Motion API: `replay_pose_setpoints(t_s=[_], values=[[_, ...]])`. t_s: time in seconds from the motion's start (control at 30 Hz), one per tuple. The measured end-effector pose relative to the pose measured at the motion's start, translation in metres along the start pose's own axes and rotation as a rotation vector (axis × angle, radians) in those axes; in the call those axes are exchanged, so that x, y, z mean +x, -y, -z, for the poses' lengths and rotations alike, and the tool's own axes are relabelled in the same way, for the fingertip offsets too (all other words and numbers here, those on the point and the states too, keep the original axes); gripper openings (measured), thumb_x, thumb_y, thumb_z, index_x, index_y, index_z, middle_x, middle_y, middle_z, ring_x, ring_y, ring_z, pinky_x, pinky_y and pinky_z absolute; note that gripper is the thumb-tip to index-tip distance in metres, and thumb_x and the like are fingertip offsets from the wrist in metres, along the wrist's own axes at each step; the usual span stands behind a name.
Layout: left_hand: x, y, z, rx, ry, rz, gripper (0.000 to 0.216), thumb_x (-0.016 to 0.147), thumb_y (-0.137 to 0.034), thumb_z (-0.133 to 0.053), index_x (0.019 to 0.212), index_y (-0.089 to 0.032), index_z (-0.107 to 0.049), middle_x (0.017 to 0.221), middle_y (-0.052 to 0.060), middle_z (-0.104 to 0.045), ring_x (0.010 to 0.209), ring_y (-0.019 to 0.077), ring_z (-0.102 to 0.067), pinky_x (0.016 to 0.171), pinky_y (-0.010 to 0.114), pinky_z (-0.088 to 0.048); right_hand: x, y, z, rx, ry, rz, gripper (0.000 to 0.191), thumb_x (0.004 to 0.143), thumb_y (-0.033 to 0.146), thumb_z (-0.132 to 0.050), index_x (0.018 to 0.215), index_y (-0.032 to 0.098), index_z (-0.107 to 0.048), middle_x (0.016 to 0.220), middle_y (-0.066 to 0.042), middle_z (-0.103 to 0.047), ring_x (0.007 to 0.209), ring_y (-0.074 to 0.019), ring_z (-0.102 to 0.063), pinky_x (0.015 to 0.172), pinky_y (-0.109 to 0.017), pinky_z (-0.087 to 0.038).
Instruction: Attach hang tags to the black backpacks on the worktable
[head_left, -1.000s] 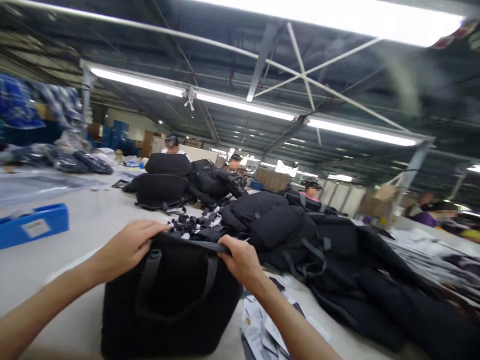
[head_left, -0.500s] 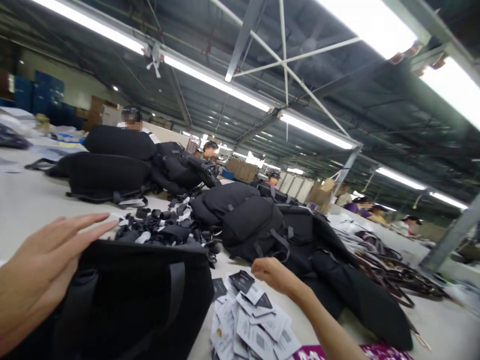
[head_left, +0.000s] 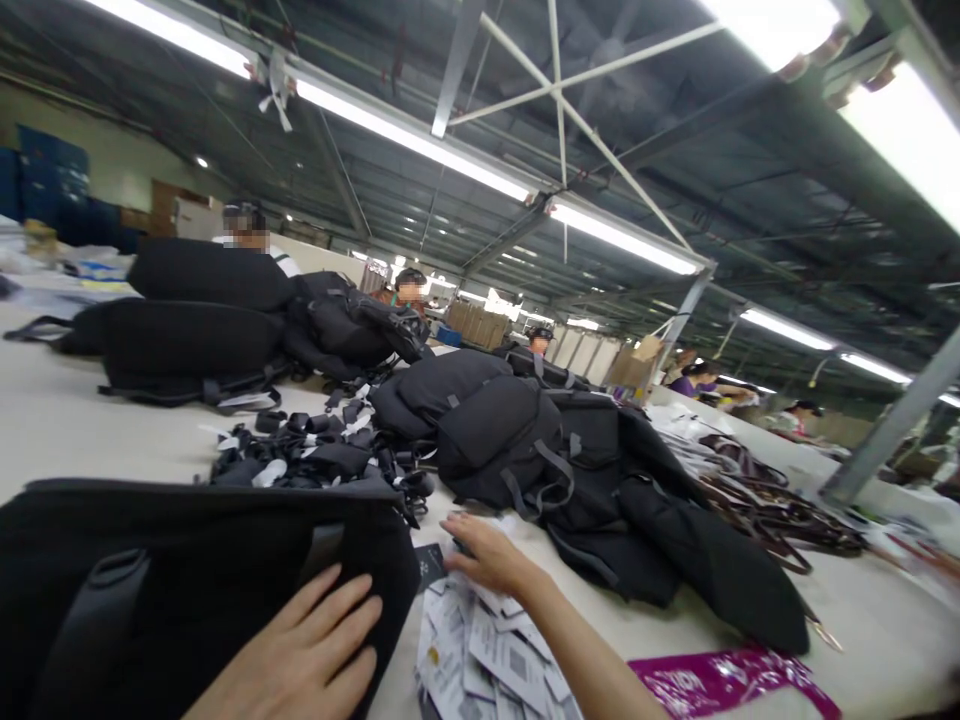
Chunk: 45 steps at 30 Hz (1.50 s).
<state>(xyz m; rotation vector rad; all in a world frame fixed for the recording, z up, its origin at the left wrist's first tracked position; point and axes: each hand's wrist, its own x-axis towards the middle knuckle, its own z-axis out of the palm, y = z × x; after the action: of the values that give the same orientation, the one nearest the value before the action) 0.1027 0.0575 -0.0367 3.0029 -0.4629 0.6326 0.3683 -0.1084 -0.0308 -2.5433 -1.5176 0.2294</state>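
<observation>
A black bag point(head_left: 225, 590) with grey webbing straps and a buckle lies at the front left. My left hand point(head_left: 307, 650) rests flat on its near face, fingers spread beside a strap. To the right of the bag is a loose pile of white printed tags point(head_left: 502, 650), with a black tag point(head_left: 430, 568) at its far left edge. My right hand point(head_left: 487, 560) reaches over the far end of this pile, palm down. Its thumb and forefinger are apart, with something dark showing between them; the other fingertips are partly hidden.
Beyond the bag lies a heap of black strap pieces point(head_left: 322, 450). Black backpacks point(head_left: 495, 430) are piled at the middle and right, more black bags point(head_left: 195, 340) at the back left. A purple printed strip point(head_left: 720, 680) and brown straps point(head_left: 780, 510) lie right. Several people work farther back.
My left hand has moved from the bag's top edge down and right onto its face. My right hand has moved left and down to the tags, its fingers opening. The view has shifted slightly.
</observation>
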Motion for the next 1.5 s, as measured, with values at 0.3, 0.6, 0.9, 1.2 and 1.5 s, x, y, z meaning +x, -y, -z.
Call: replay_pose_setpoints(t_s=[0.3, 0.6, 0.9, 1.2, 1.5], values=[[0.008, 0.005, 0.038, -0.108, 0.134, 0.194, 0.041, 0.078, -0.006, -0.058, 0.107, -0.031, -0.072, 0.145, 0.001, -0.053, 0.138, 0.0300, -0.045, 0.118, 0.058, -0.033, 0.026, 0.027, -0.004, -0.019, -0.021, -0.075, 0.036, 0.064, 0.016, -0.082, 0.099, 0.021, -0.072, 0.107, -0.010, -0.071, 0.106, -0.0336, -0.063, 0.087, -0.038, -0.046], [0.036, -0.017, 0.040, -0.135, 0.164, 0.208, 0.037, 0.085, -0.009, -0.050, 0.112, -0.024, -0.070, 0.137, 0.007, -0.060, 0.126, 0.0274, -0.056, 0.108, 0.043, -0.048, 0.009, -0.014, 0.025, 0.661, -0.229, -0.165, 0.027, 0.075, 0.046, -0.057, 0.082, 0.021, -0.051, 0.072, -0.001, -0.064, 0.069, -0.0213, -0.069, 0.048, -0.024, -0.043], [0.120, -0.043, -0.055, -0.213, 0.413, 0.313, 0.038, 0.081, -0.009, -0.054, 0.116, -0.015, -0.066, 0.126, 0.017, -0.063, 0.113, 0.0331, -0.062, 0.094, 0.044, -0.054, 0.001, 0.011, 0.014, 1.139, -0.277, -0.154, 0.060, 0.062, 0.071, -0.070, 0.086, 0.020, -0.051, 0.069, -0.002, -0.069, 0.056, -0.0162, -0.068, 0.043, -0.020, -0.047], [0.116, -0.036, -0.098, -0.187, 0.423, 0.312, 0.038, 0.085, 0.001, -0.041, 0.107, -0.014, -0.068, 0.114, 0.015, -0.067, 0.109, 0.0308, -0.064, 0.094, 0.044, -0.054, -0.010, -0.048, 0.076, 1.326, -0.923, -0.217, 0.069, 0.044, 0.068, -0.083, 0.072, 0.023, -0.040, 0.050, 0.009, -0.056, 0.039, -0.0017, -0.038, 0.035, -0.010, -0.030], [0.106, -0.028, -0.072, -0.400, 0.208, 0.484, 0.058, 0.091, -0.035, -0.064, 0.145, -0.026, -0.045, 0.149, 0.012, -0.047, 0.135, 0.0278, -0.048, 0.115, 0.036, -0.041, -0.038, 0.038, 0.077, 1.511, -0.834, -0.037, 0.061, 0.049, 0.057, -0.092, 0.078, 0.021, -0.051, 0.061, 0.004, -0.064, 0.043, -0.0036, -0.044, 0.036, -0.012, -0.037]])
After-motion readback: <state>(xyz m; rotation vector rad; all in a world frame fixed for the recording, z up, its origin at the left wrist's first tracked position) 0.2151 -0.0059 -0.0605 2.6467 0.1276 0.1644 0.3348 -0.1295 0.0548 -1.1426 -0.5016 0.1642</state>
